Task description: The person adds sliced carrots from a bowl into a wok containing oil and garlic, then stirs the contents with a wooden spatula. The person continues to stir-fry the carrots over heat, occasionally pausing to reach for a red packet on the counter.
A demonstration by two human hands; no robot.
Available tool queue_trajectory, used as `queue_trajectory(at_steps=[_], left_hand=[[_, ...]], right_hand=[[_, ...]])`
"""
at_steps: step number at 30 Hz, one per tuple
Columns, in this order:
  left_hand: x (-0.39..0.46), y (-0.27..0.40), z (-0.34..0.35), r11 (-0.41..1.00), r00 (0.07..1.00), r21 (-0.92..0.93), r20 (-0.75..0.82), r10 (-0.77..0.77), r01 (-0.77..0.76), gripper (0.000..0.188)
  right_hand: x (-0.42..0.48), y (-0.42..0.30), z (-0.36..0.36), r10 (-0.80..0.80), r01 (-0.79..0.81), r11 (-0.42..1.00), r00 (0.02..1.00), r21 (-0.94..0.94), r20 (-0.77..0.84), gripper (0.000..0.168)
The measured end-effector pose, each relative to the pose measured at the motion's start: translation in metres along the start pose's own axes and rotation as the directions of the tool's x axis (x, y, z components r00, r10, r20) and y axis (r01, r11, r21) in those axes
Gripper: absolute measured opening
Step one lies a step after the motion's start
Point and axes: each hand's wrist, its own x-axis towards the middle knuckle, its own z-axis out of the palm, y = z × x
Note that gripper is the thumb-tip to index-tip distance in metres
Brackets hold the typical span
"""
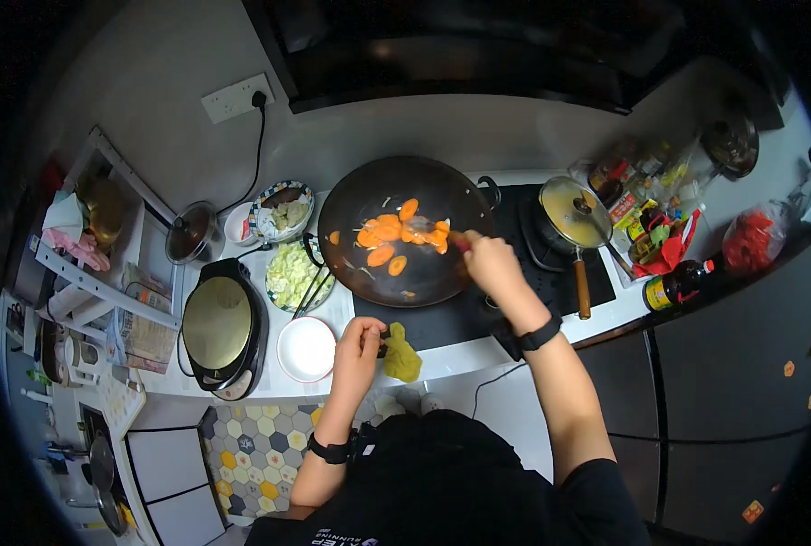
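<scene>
My right hand (490, 263) is closed on the reddish handle of a spatula (458, 240) at the right side of a large dark wok (357, 198). The spatula's head touches orange carrot slices (385, 228) lying in the middle of the wok. Below the wok, near the counter's front edge, my left hand (361, 341) has its fingers drawn together by a small dark object, perhaps a handle, beside a yellow-green cloth (402, 353). Whether it grips either is not plain. A white bowl with a red rim (306, 349) stands just left of that hand.
Left of the wok are a plate of chopped cabbage (293, 276), a patterned bowl (284, 215) and an electric griddle (217, 322). To the right, a lidded saucepan (574, 213) stands on the cooktop, its wooden handle facing me, near bottles and a dark sauce bottle (675, 285).
</scene>
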Motion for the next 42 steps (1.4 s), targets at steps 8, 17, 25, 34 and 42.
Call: queue_trajectory(at_steps=[8, 17, 25, 34, 42], left_hand=[[-0.008, -0.008, -0.007, 0.999, 0.999, -0.027, -0.026, -0.019, 0.018, 0.013], [-0.013, -0.005, -0.013, 0.998, 0.995, -0.055, -0.098, -0.012, 0.007, 0.014], [-0.014, -0.009, -0.011, 0.998, 0.995, -0.066, -0.102, -0.024, 0.017, 0.012], [-0.013, -0.002, -0.004, 0.999, 0.998, -0.038, -0.058, -0.019, 0.017, 0.009], [-0.016, -0.009, -0.006, 0.999, 0.996, -0.032, -0.084, -0.016, 0.013, 0.010]], right_hand=[[0.076, 0.052, -0.003, 0.601, -0.727, 0.618, 0.682, 0.299, 0.416, 0.029], [0.080, -0.028, 0.037, 0.049, -0.248, 0.912, 0.855, 0.326, 0.516, 0.031], [0.023, -0.067, 0.003, -0.424, 0.425, 0.900, 0.905, -0.099, 0.035, 0.043], [-0.002, -0.045, 0.038, -0.597, 0.566, 0.778, 0.801, -0.275, -0.039, 0.034], [-0.030, -0.010, -0.076, -0.318, 0.362, 0.880, 0.930, -0.306, 0.187, 0.031]])
